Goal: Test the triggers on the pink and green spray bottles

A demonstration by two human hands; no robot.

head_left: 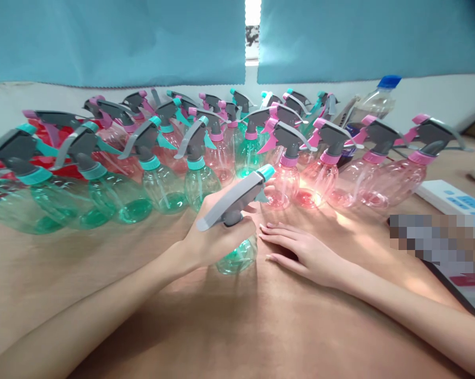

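My left hand [217, 231] is wrapped round the neck of a green spray bottle [237, 260] with a grey and turquoise spray head, upright at the middle of the table [237, 326]. Some of its fingers are hidden behind the bottle. To the right, my right hand [304, 252] lies on the table with its fingers spread and nothing in it, its fingertips a little apart from the bottle. Behind both hands stand green bottles [170, 192] with turquoise collars on the left and pink bottles [318, 181] with pink collars on the right.
More spray bottles fill the rows behind, some in front of a red object [66, 169]. A large clear bottle with a blue cap [389, 82] stands at the back right. A white box [444, 196] and a dark-edged device [450, 284] lie at the right.
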